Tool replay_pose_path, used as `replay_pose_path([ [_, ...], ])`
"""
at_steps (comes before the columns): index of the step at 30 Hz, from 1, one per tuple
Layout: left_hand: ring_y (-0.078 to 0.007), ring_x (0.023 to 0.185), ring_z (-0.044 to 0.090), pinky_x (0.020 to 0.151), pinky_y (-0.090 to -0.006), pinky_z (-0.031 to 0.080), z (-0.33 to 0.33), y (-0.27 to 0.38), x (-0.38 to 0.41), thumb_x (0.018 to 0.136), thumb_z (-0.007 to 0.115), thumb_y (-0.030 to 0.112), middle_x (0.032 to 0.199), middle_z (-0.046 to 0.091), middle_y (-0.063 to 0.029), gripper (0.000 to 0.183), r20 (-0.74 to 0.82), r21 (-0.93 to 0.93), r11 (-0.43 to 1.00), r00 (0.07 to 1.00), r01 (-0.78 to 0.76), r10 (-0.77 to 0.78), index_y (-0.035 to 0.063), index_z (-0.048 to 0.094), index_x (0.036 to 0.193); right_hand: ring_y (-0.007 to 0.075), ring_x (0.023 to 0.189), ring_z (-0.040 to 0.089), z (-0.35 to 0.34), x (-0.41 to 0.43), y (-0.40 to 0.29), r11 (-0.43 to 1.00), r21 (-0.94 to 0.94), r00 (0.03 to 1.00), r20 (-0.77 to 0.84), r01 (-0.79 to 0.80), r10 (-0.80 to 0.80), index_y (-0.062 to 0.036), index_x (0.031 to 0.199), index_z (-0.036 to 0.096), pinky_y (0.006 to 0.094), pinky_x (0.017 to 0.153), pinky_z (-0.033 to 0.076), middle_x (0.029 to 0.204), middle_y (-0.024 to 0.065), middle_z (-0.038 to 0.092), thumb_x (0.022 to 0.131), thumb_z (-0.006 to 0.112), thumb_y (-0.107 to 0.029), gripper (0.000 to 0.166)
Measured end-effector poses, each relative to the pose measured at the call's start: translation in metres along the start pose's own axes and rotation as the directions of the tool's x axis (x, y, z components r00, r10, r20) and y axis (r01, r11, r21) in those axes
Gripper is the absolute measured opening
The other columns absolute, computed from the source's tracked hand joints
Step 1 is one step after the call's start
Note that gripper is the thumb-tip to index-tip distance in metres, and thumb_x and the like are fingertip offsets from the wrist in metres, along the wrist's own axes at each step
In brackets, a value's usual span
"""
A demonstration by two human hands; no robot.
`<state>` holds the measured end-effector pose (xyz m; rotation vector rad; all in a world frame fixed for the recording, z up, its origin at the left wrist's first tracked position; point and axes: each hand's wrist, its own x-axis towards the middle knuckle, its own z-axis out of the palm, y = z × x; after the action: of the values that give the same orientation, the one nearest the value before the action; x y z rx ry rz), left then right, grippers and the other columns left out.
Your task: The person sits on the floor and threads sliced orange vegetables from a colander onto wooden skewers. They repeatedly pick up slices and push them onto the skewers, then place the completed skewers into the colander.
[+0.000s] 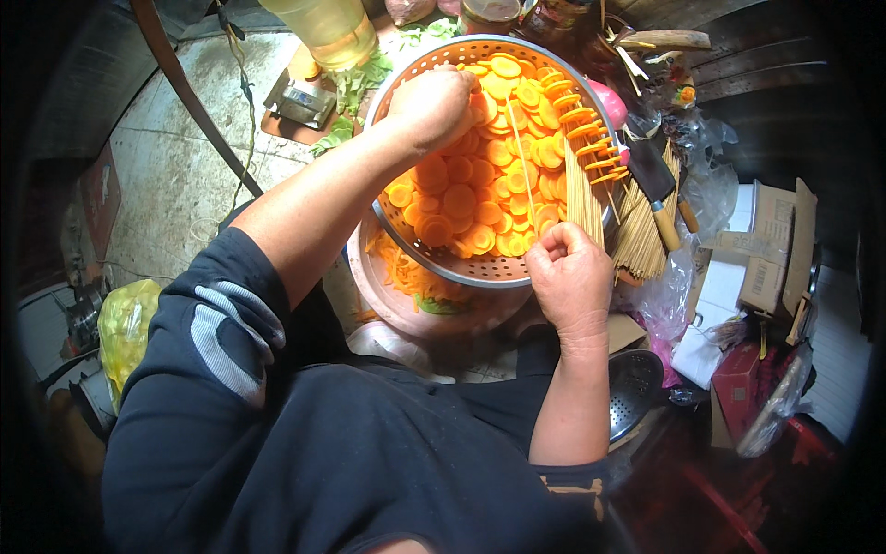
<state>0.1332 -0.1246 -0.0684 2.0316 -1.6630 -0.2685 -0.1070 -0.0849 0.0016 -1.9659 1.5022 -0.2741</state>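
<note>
A perforated metal colander (498,275) full of round carrot slices (459,199) is before me. My right hand (571,277) pinches the lower end of a thin wooden skewer (524,161) at the colander's near rim. No slices show on that skewer, which points away over the carrots. At the far left of the colander, my left hand (436,107) is curled down among the slices. Its fingertips are mostly hidden, so whether it grips one is unclear. Bare skewers (581,197) lie bundled across the colander's right side, beside skewers threaded with carrot slices (585,130).
Under the colander, a pale basin (367,291) holds carrot shreds (408,270). To the right lie a cleaver (651,170), more skewers (640,235) and cardboard boxes (772,242). A container of yellowish liquid (325,31) stands at the far left, near leafy scraps (353,86).
</note>
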Motion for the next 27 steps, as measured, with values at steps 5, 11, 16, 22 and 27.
replay_pose_path([
  [5, -0.029, 0.082, 0.062, 0.073, -0.0383, 0.049, -0.004, 0.003, -0.001, 0.073, 0.065, 0.017, 0.084, 0.064, -0.0145, 0.021, 0.13, -0.148, 0.986, 0.99, 0.073, -0.054, 0.0056, 0.065, 0.09, 0.0257, 0.061, 0.061, 0.004, -0.001, 0.003, 0.999, 0.044, 1.0, 0.004, 0.025, -0.025, -0.0037, 0.071, 0.058, 0.0343, 0.06, 0.049, 0.066, 0.0105, 0.061, 0.071, 0.063, -0.013, 0.011],
  [11, -0.0064, 0.052, 0.055, 0.046, -0.0215, 0.043, -0.029, 0.014, 0.005, 0.078, 0.065, 0.012, 0.068, 0.061, 0.0009, 0.009, 0.459, -0.601, 0.605, 0.846, 0.521, -0.273, 0.0112, 0.058, 0.072, 0.0219, 0.057, 0.06, 0.004, -0.003, 0.003, 0.993, 0.119, 0.998, 0.057, 0.011, -0.018, -0.0039, 0.072, 0.058, 0.0321, 0.058, 0.048, 0.064, 0.0093, 0.061, 0.071, 0.063, -0.012, 0.01],
  [16, -0.0103, 0.054, 0.057, 0.05, -0.0216, 0.047, -0.034, 0.009, 0.005, 0.08, 0.063, 0.009, 0.075, 0.062, -0.0039, 0.009, 0.535, -0.801, 0.175, 0.815, 0.573, -0.221, 0.008, 0.054, 0.08, 0.0095, 0.053, 0.051, 0.007, -0.006, 0.005, 0.929, 0.347, 0.984, 0.165, -0.125, 0.071, -0.0033, 0.071, 0.055, 0.0254, 0.053, 0.043, 0.059, 0.003, 0.055, 0.072, 0.061, -0.008, 0.007],
  [22, -0.0112, 0.06, 0.057, 0.053, -0.0208, 0.048, -0.034, 0.009, 0.005, 0.079, 0.062, 0.008, 0.078, 0.06, -0.0052, 0.008, 0.539, -0.826, 0.027, 0.802, 0.563, -0.255, 0.0063, 0.055, 0.081, 0.0027, 0.054, 0.039, 0.007, -0.005, 0.002, 0.872, 0.485, 0.99, 0.138, -0.069, 0.002, -0.0038, 0.07, 0.051, 0.0198, 0.05, 0.035, 0.058, -0.0046, 0.045, 0.073, 0.059, -0.003, 0.008],
  [27, -0.0107, 0.059, 0.055, 0.053, -0.0199, 0.047, -0.035, 0.007, 0.007, 0.079, 0.062, 0.007, 0.077, 0.059, -0.005, 0.007, 0.518, -0.838, 0.032, 0.812, 0.545, -0.267, 0.0051, 0.055, 0.08, 0.0021, 0.053, 0.039, 0.005, -0.007, -0.002, 0.865, 0.499, 0.992, 0.127, -0.052, -0.014, -0.0037, 0.072, 0.051, 0.0191, 0.05, 0.035, 0.058, -0.005, 0.045, 0.073, 0.059, -0.002, 0.008],
])
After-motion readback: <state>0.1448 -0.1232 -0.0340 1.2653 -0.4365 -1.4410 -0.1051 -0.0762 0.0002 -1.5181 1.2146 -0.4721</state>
